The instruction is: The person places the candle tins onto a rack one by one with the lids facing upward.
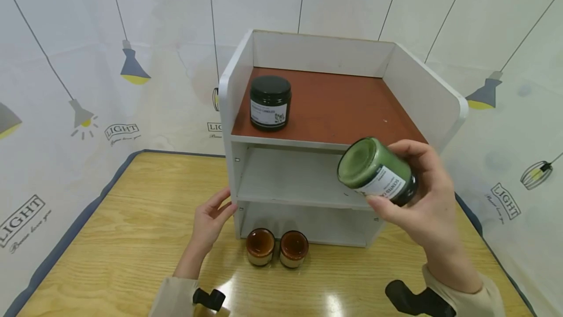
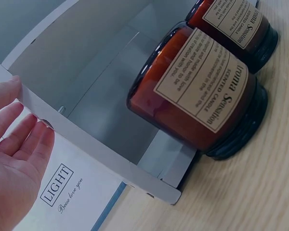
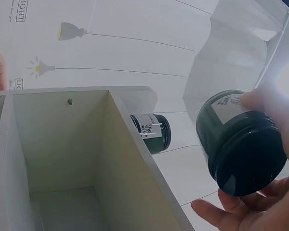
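Note:
My right hand (image 1: 428,200) grips a green scented candle jar (image 1: 374,170) tipped on its side, in front of the upper shelf's right part. The jar's dark lid (image 3: 250,161) lies toward the palm, and its green glass base points up and left. At the lower left, the fingers of my left hand (image 1: 210,221) touch the left side panel of a white shelf unit (image 2: 91,139). Close by, two amber candle jars (image 1: 260,246) stand side by side on the table before the bottom shelf, their beige labels facing forward.
On the brown top shelf (image 1: 334,107), a dark green lidded candle jar (image 1: 270,104) stands near the left wall. Raised white walls edge that shelf at the back and sides. Two lower white compartments (image 1: 299,175) face the front. Lamp-printed sheeting surrounds the wooden table (image 1: 132,239).

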